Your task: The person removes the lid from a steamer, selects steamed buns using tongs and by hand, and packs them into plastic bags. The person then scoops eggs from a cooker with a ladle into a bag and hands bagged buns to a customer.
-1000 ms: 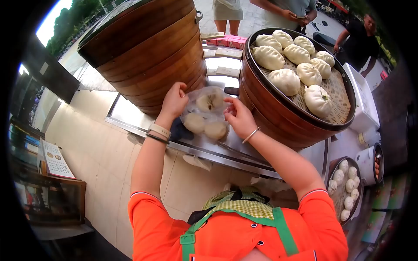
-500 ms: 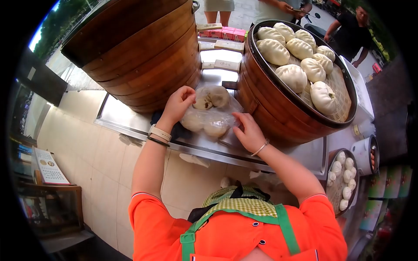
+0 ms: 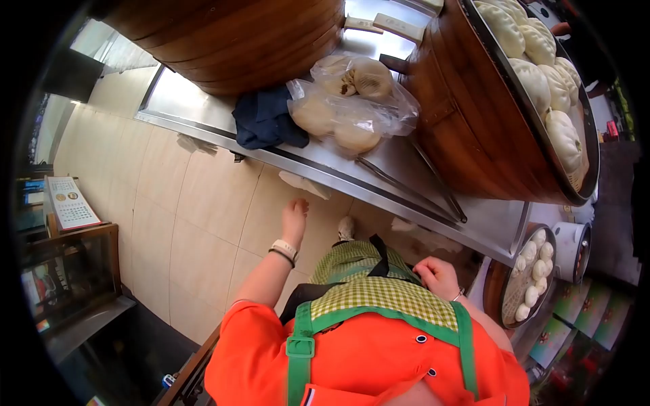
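Observation:
My left hand (image 3: 295, 211) hangs below the counter's front edge with its fingers curled in and nothing showing in them. At the side of my green checked apron (image 3: 386, 294), my right hand (image 3: 437, 276) is loosely closed, fingers near the cloth. Clear plastic bags (image 3: 399, 114) holding several round buns (image 3: 357, 137) lie on the metal counter (image 3: 318, 161), apart from both hands. One upper bun shows dark filling. Metal tongs (image 3: 413, 191) rest in front of the bags, and a dark blue cloth (image 3: 264, 118) is bunched at their left.
A tall wooden steamer (image 3: 237, 40) stands at the back left. Another steamer (image 3: 467, 128) on the right carries large pleated buns (image 3: 563, 139). Smaller buns (image 3: 539, 269) fill a round tray lower right, beside a white pot (image 3: 572, 250). A calendar (image 3: 72, 203) stands far left.
Both hands have let go of the bagged buns and drawn back towards my body, the right one to the apron. The view has tilted down, bringing the tongs and blue cloth into fuller sight.

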